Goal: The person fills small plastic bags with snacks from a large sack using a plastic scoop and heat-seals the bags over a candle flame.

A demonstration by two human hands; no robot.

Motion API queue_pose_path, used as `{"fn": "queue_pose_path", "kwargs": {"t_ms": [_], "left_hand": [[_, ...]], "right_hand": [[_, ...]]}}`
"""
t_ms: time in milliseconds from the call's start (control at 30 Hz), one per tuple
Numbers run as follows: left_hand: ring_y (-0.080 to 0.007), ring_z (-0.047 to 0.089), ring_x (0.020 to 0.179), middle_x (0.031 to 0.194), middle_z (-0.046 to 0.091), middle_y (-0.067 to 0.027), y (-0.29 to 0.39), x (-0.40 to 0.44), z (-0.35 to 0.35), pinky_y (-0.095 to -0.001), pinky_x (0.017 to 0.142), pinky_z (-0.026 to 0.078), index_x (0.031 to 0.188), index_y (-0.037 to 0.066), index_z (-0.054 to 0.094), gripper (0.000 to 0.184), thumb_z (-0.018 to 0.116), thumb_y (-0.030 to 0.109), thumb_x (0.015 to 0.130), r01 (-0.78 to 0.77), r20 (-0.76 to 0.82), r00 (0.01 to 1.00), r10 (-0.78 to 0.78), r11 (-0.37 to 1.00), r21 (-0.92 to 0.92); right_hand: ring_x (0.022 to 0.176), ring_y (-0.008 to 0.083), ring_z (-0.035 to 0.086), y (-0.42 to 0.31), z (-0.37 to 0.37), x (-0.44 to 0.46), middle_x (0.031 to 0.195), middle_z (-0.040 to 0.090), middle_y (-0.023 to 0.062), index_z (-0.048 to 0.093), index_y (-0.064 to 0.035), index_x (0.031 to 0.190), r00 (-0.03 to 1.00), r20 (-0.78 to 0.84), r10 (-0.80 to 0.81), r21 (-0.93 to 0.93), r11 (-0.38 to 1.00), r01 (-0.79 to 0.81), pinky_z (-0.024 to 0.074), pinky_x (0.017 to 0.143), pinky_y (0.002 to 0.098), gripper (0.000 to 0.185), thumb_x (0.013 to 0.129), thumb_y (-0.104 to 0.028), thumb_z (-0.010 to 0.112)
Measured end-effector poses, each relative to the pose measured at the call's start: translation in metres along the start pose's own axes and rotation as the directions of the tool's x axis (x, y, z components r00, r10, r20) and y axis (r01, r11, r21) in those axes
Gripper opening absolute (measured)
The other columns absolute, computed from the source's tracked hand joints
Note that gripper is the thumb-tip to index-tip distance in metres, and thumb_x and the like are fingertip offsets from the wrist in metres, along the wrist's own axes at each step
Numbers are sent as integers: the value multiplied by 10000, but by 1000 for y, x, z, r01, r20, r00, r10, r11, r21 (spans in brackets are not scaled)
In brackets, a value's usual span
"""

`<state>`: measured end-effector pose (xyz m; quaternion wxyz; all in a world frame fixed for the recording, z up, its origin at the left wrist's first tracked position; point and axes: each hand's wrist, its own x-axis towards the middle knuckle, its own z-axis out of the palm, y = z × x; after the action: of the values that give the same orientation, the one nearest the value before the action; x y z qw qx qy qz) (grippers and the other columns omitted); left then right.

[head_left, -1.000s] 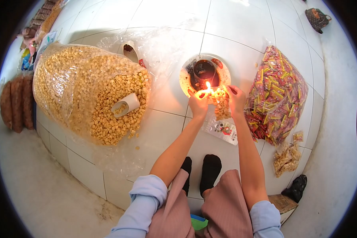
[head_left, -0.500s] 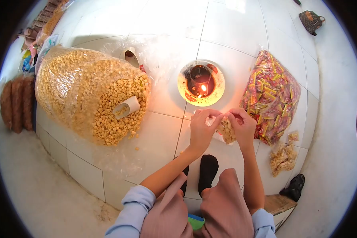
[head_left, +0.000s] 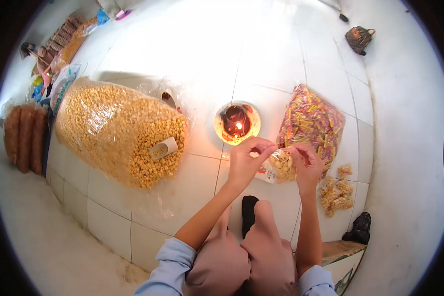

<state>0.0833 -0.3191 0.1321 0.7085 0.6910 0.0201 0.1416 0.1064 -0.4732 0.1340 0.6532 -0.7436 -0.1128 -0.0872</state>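
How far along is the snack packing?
Apparently early. Done: a small pile of filled packets on the right. In hand: left hand and right hand pinch the top of another packet, seal unclear. Remaining: the big snack bag, well filled, scoop inside.

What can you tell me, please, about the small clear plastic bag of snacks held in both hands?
The small clear plastic bag looks thin and glossy, with pale yellow, hollow snacks inside. It hangs roughly upright above the white tiled floor, its upper edge pinched by the left hand and right hand. I cannot tell whether it is sealed.
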Motion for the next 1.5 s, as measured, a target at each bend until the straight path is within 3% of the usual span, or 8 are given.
{"fn": "queue_pose_path", "kwargs": {"t_ms": [200,633,867,1167,1267,1333,1433,1500], "left_hand": [[-57,550,635,696,608,-19,37,-7,-15,-205,592,450,768,6,653,57,666,61,776,-65,-179,982,54,996,-61],[-80,540,735,870,589,-35,138,-27,210,-217,597,449,1093,16,495,428,707,191,765,47,672,739,38,993,-108],[-144,587,672,786,606,-107,48,-35,317,-272,577,475,902,-8,474,372,692,266,778,-36,526,851,2,998,53],[-216,618,768,868,618,-116,-198,-82,385,-325,649,478,930,24,545,226,615,204,812,-229,749,648,-138,903,364],[-204,622,765,930,625,-111,-214,-91,391,-308,654,481,942,43,576,168,590,156,819,134,710,585,-392,910,393],[-178,623,748,944,625,-100,-228,-93,389,-287,643,480,938,43,584,123,556,108,837,145,713,665,-224,975,171],[-132,605,653,833,633,-77,-238,-83,361,-252,596,465,954,40,586,125,544,101,853,34,633,759,-152,980,195],[-111,579,607,746,614,-61,-227,-75,311,-244,572,453,940,43,601,126,545,122,860,147,598,763,-245,967,208]], "right_hand": [[747,69,566,-48,-45,1,806,611,36,581,26,916,964,-262,-31,52,998,46,451,695,190,92,859,-44,566],[730,48,489,-124,-203,-30,839,563,16,537,-13,1005,794,-604,-71,115,978,175,393,627,187,210,878,-178,567],[944,143,527,-45,-281,-75,1102,493,98,294,-21,1290,906,-222,359,275,915,-295,457,724,248,603,837,-246,623],[937,201,547,195,-341,-118,1115,514,131,364,-7,1236,536,-407,739,-188,507,-841,468,709,299,597,802,-307,644],[1002,249,515,249,-346,-136,1110,511,141,382,-19,1213,576,-498,648,-358,451,-818,430,823,361,543,814,-302,618],[987,269,482,264,-344,-143,1018,515,122,445,-30,1119,769,-639,-12,-766,103,-634,381,866,404,403,839,-289,576],[1083,282,440,242,-343,-141,1058,496,151,497,-55,993,538,-836,110,-494,280,-823,359,858,454,223,857,-231,523],[1007,282,463,222,-324,-139,988,504,143,510,-44,919,638,-753,160,-567,333,-753,369,817,446,179,870,-216,499]]}}
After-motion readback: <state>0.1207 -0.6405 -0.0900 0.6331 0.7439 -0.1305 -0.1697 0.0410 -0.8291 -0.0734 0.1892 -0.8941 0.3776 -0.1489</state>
